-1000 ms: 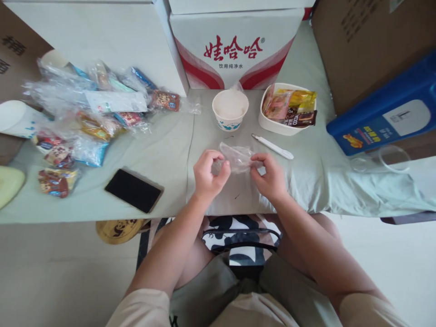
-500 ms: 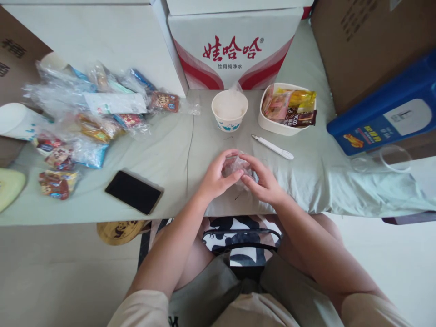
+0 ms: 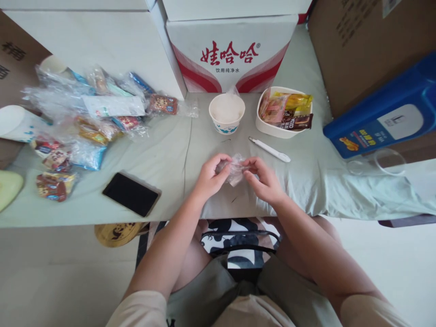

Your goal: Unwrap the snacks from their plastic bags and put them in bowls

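Between my two hands is a crumpled clear plastic bag (image 3: 235,170), close above the cloth near the table's front edge. The fingertips of my left hand (image 3: 214,176) pinch its left side. On the other side, my right hand (image 3: 263,179) grips it between thumb and fingers. Beyond the hands stands a paper cup (image 3: 227,119) with a blue pattern, with clear plastic film inside it. A white utility knife (image 3: 270,150) lies to the right of the cup. Behind the knife, a white bowl (image 3: 284,131) holds several wrapped snacks.
Several wrapped snacks and clear wrappers (image 3: 112,105) are heaped at the left. A black phone (image 3: 131,194) lies left of my hands. White cartons (image 3: 235,59) line the back. A blue container (image 3: 384,109) and a clear plastic cup (image 3: 388,162) are at the right.
My hands have drawn a little apart, and more of the crumpled plastic bag shows between them. The whole view has shifted slightly; the other things stay where they were on the cloth.
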`<state>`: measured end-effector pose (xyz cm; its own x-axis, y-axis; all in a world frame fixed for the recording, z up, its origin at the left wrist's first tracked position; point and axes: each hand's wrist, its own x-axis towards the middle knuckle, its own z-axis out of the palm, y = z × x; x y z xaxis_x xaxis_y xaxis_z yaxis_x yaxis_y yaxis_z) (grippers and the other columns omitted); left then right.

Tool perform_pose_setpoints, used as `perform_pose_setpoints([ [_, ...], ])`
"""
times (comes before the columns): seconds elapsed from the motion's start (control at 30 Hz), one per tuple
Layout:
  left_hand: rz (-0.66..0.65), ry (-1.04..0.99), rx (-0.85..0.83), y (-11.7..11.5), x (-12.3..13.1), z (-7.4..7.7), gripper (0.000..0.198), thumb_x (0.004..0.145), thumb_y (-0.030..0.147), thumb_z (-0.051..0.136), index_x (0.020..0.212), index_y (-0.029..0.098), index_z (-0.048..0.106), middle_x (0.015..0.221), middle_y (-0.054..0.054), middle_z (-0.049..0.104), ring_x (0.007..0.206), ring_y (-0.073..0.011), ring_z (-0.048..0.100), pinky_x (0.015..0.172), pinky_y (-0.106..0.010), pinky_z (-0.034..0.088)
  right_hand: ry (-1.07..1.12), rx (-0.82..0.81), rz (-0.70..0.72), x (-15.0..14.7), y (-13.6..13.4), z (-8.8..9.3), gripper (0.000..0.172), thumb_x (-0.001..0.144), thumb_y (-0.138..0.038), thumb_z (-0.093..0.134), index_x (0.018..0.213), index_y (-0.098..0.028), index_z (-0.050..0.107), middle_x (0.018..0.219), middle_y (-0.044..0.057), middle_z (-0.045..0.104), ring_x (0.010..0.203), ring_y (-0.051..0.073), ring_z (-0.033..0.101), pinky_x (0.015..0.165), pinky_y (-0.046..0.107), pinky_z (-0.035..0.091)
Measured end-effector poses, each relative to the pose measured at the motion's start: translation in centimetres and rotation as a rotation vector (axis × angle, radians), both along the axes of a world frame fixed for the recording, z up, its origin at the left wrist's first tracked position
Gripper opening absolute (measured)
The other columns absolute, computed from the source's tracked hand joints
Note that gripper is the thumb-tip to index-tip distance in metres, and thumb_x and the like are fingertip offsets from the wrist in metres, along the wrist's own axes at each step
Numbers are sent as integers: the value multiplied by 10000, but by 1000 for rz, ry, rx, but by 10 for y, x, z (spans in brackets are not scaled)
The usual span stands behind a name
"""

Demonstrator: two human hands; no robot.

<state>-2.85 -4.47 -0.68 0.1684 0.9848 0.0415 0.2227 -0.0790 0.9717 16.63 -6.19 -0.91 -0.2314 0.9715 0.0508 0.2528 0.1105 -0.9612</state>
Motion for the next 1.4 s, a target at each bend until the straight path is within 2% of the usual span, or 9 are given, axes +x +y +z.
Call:
perform_pose_setpoints([
  [0.13, 12, -58, -76, 4, 3, -3, 280, 872, 488, 671, 942, 219, 640, 918, -30, 681, 795, -163, 604, 734, -280, 463, -62, -10, -69, 1, 4, 0, 191, 909, -337, 594, 1060, -223, 618, 1042, 78, 746, 840, 206, 708, 712, 325, 523],
  [0.23, -12, -96, -70, 6, 5, -5, 341, 853, 508, 698, 1027, 221, 637, 1023, -55, 698, 920, -177, 635, 815, -285, 478, -53, 20, -70, 2, 7, 0, 226, 909, -316, 581, 1104, -218, 642, 1088, 90, 758, 848, 205, 717, 743, 338, 544],
  [0.33, -72, -162, -99, 7, 6, -5, 476, 812, 546, 747, 1142, 229, 618, 1166, -86, 711, 1085, -203, 647, 929, -304, 478, -78, 59, 10, 5, 7, 2, 275, 919, -306, 569, 1160, -234, 681, 1134, 85, 769, 858, 205, 720, 750, 341, 557],
  [0.43, -147, -205, -204, 7, 8, -2, 539, 820, 623, 715, 1164, 219, 618, 1085, -83, 741, 981, -197, 680, 853, -297, 503, -114, 120, 146, 6, 7, 5, 310, 919, -310, 566, 1187, -253, 709, 1141, 76, 776, 906, 219, 722, 793, 355, 570],
  [0.57, -141, -199, -279, 8, 12, 1, 458, 857, 590, 670, 1106, 206, 669, 974, -55, 751, 878, -185, 687, 780, -285, 519, -107, 168, 248, 7, 6, 7, 328, 914, -327, 568, 1206, -252, 696, 1136, 83, 769, 974, 237, 710, 887, 390, 561],
  [0.73, -107, -237, -317, 10, 16, 4, 365, 868, 473, 639, 1121, 214, 684, 938, -38, 764, 888, -187, 705, 806, -293, 528, -103, 101, 205, 9, 5, 7, 169, 879, -277, 557, 1028, -240, 629, 921, 39, 728, 810, 199, 661, 735, 325, 517],
  [0.83, -102, -211, -358, 10, 17, 6, 335, 863, 400, 631, 1147, 228, 670, 888, -18, 767, 863, -184, 706, 797, -294, 528, -102, 118, 254, 9, 5, 8, 116, 876, -295, 564, 968, -241, 608, 892, 30, 705, 748, 180, 613, 713, 316, 492],
  [1.0, -12, -252, -395, 10, 19, 7, 255, 873, 321, 572, 1091, 229, 664, 1022, -24, 792, 1003, -195, 724, 928, -317, 528, -157, 105, 261, 8, 5, 9, 148, 904, -316, 557, 1009, -236, 624, 852, 25, 704, 684, 166, 586, 676, 301, 465],
  [1.4, 124, -422, -272, 16, 20, -8, 237, 861, 334, 578, 1064, 224, 630, 1155, -60, 796, 1140, -249, 721, 1005, -404, 542, -239, 61, 144, 6, 5, 1, 320, 931, -297, 524, 1222, -207, 623, 821, 42, 711, 710, 193, 645, 709, 324, 493],
])
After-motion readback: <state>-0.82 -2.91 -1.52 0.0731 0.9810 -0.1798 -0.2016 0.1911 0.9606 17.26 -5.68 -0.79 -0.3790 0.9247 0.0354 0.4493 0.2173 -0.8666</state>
